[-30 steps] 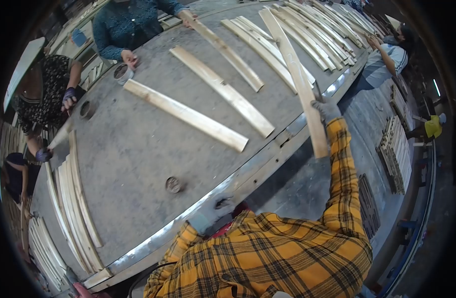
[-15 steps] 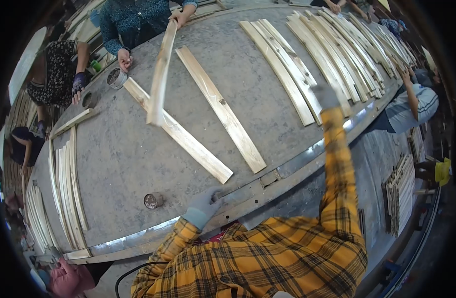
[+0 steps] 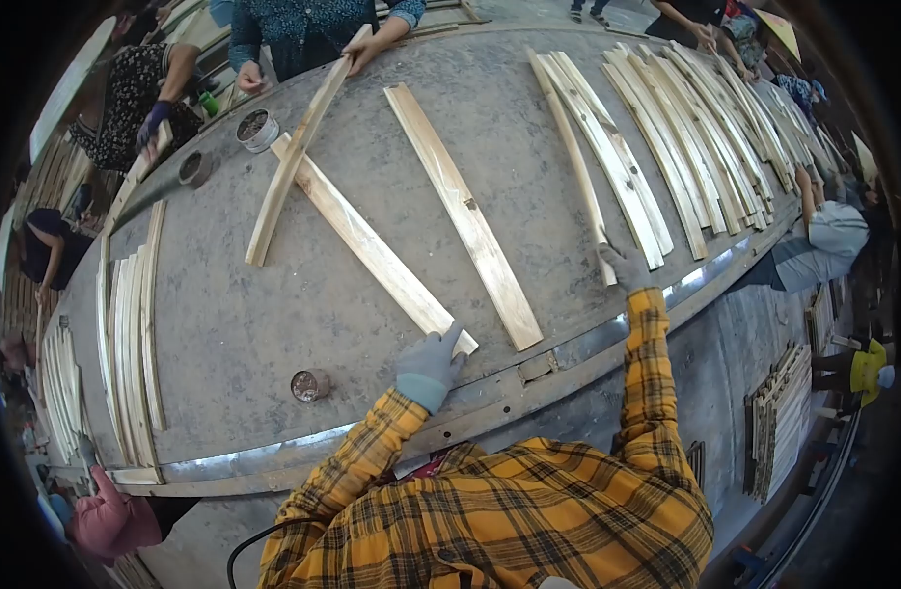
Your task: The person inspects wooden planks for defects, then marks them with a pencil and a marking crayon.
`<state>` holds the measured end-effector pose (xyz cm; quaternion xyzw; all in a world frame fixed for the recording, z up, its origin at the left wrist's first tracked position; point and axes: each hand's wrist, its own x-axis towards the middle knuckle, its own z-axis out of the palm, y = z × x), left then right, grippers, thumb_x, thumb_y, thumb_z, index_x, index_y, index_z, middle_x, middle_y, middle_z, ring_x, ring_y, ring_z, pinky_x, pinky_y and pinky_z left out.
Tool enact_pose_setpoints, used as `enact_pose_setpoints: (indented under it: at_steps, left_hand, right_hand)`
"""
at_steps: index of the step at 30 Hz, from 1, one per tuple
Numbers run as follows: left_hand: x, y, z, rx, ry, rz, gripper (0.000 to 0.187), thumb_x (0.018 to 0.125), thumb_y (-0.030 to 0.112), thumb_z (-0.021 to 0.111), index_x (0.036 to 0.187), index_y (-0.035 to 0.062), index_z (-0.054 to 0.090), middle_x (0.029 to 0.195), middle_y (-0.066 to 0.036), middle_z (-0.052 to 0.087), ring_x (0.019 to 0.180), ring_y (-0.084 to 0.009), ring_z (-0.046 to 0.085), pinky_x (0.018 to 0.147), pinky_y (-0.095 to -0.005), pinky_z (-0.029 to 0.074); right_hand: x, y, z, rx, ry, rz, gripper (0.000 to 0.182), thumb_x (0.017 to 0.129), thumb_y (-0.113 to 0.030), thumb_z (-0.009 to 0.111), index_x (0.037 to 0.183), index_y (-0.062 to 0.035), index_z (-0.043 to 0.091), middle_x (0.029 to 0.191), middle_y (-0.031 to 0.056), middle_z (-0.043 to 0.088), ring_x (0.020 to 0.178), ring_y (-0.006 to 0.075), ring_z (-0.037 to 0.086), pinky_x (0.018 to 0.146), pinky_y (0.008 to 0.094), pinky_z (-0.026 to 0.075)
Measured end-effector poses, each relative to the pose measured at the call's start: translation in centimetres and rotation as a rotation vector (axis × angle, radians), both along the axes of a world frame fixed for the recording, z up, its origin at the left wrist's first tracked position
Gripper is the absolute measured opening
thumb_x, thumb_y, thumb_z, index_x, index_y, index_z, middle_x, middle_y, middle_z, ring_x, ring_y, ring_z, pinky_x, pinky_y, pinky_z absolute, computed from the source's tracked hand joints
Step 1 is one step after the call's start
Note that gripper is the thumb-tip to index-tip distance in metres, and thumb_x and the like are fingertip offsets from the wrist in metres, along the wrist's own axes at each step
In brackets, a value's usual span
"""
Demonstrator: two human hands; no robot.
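Head view: long, flat grey bench (image 3: 303,314) seen from its near edge, wood strips laid across it.
Right hand: grey-gloved right hand (image 3: 622,267), fingers pinching the near end of a narrow pale wooden strip.
Strip at right hand: narrow pale wooden strip (image 3: 571,167), on bench, far end close to two neighbouring pale strips, near end slightly apart from them.
Left hand: grey-gloved left hand (image 3: 431,368), fingers over the near end of a broad pale wooden board; can't tell if closed on it.
Board at left hand: broad pale wooden board (image 3: 372,245), slanting across bench, far end near a tin.
Middle board: pale board with dark knot (image 3: 465,206), flat on bench between the two hands' pieces, touched by neither hand.
Co-worker opposite: person in dark teal patterned shirt (image 3: 298,34), one hand gripping the upper end of a tilted wooden strip (image 3: 303,152); strip crosses in front of the broad board's far part.
Tins: round brown-filled tin (image 3: 309,385) near left hand; pale round tin (image 3: 257,130) and dark round tin (image 3: 194,169) toward far side.
Right rows: pale strips side by side (image 3: 691,147), long run toward bench's right end.
Left rows: upright-looking pale strips (image 3: 131,353), bunched near left end.
Sleeves: yellow-and-black plaid (image 3: 652,353), both arms.
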<state>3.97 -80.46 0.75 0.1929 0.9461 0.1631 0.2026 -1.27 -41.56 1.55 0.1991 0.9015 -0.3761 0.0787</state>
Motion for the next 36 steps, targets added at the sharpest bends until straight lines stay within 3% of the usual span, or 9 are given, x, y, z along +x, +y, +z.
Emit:
enact_pose_setpoints:
  at_steps: [5,8,10,11,13,14,22,33,36]
  left_hand:
    - [-0.8,0.6,0.5,-0.042,-0.104,0.024,0.052,0.085,0.042,0.052,0.132,0.0250,0.036,0.098,-0.010,0.059,0.084,-0.0278,0.062,0.070,-0.0410,0.049]
    - [-0.8,1.0,1.1,-0.101,-0.231,0.080,0.057,0.085,0.046,0.051,0.135,0.0265,0.034,0.100,-0.011,0.059,0.086,-0.0288,0.062,0.072,-0.0421,0.049]
    - [-0.4,1.2,0.8,-0.116,-0.268,0.112,0.059,0.084,0.048,0.052,0.136,0.0267,0.033,0.101,-0.013,0.059,0.085,-0.0290,0.063,0.071,-0.0421,0.049]
    - [-0.1,1.3,0.2,-0.114,-0.235,0.133,0.060,0.084,0.049,0.052,0.135,0.0268,0.033,0.101,-0.013,0.059,0.086,-0.0290,0.063,0.070,-0.0419,0.049]
    - [0.3,1.1,-0.6,-0.117,-0.203,0.158,0.060,0.083,0.051,0.052,0.135,0.0270,0.033,0.100,-0.014,0.059,0.086,-0.0290,0.063,0.069,-0.0417,0.050]
    - [0.5,1.0,-0.9,-0.119,-0.162,0.150,0.059,0.084,0.050,0.051,0.135,0.0277,0.033,0.096,-0.013,0.059,0.082,-0.0292,0.063,0.066,-0.0418,0.050]
    - [1.3,-0.3,-1.4,-0.072,-0.087,0.109,0.059,0.083,0.049,0.052,0.135,0.0289,0.032,0.092,-0.012,0.057,0.077,-0.0279,0.063,0.063,-0.0405,0.050]
    - [0.9,-0.6,-0.1,-0.072,-0.140,0.081,0.057,0.084,0.049,0.050,0.135,0.0273,0.035,0.089,-0.011,0.057,0.078,-0.0268,0.061,0.066,-0.0397,0.048]
    - [1.1,-1.0,-0.9,-0.093,-0.113,0.127,0.057,0.083,0.050,0.052,0.133,0.0289,0.035,0.092,-0.012,0.056,0.077,-0.0276,0.061,0.064,-0.0399,0.049]
  right_hand:
    - [4.5,-1.0,-3.6,-1.015,0.208,-0.454,0.048,0.085,-0.022,0.062,0.124,0.0017,0.047,0.094,0.0134,0.064,0.081,0.0222,0.064,0.066,0.0294,0.053]
    - [5.0,-3.2,-2.6,-1.165,0.290,-0.441,0.049,0.083,-0.020,0.064,0.125,-0.0012,0.046,0.092,0.0133,0.064,0.080,0.0261,0.064,0.067,0.0319,0.053]
    - [4.7,-3.4,-2.8,-0.462,0.293,-0.181,0.057,0.082,-0.026,0.063,0.132,-0.0092,0.040,0.106,0.0191,0.060,0.084,0.0310,0.064,0.075,0.0379,0.053]
    - [4.0,-4.4,-0.9,-0.466,0.291,-0.182,0.057,0.082,-0.026,0.063,0.132,-0.0092,0.040,0.106,0.0191,0.060,0.084,0.0310,0.064,0.075,0.0379,0.053]
    - [1.8,-6.5,4.9,0.423,-0.360,-0.025,0.045,0.082,-0.032,0.060,0.119,-0.0069,0.052,0.099,0.0155,0.063,0.088,0.0297,0.063,0.078,0.0388,0.050]
    - [1.3,-5.5,3.3,0.666,-0.341,0.056,0.048,0.083,-0.035,0.056,0.119,-0.0041,0.049,0.101,0.0181,0.062,0.088,0.0324,0.063,0.079,0.0412,0.049]
    - [-1.4,-1.6,0.7,0.877,-0.359,-0.002,0.064,0.090,-0.013,0.037,0.142,-0.0056,0.002,0.095,0.0235,0.063,0.084,0.0341,0.065,0.072,0.0432,0.051]
    - [-7.4,10.4,-2.3,1.020,-0.401,-0.160,0.070,0.088,-0.008,0.039,0.145,-0.0182,0.000,0.099,0.0231,0.063,0.088,0.0305,0.064,0.075,0.0435,0.050]
    - [-7.3,6.0,3.0,0.958,-0.292,-0.262,0.084,0.084,-0.028,0.058,0.144,-0.0178,0.000,0.103,0.0231,0.061,0.090,0.0324,0.063,0.075,0.0419,0.050]
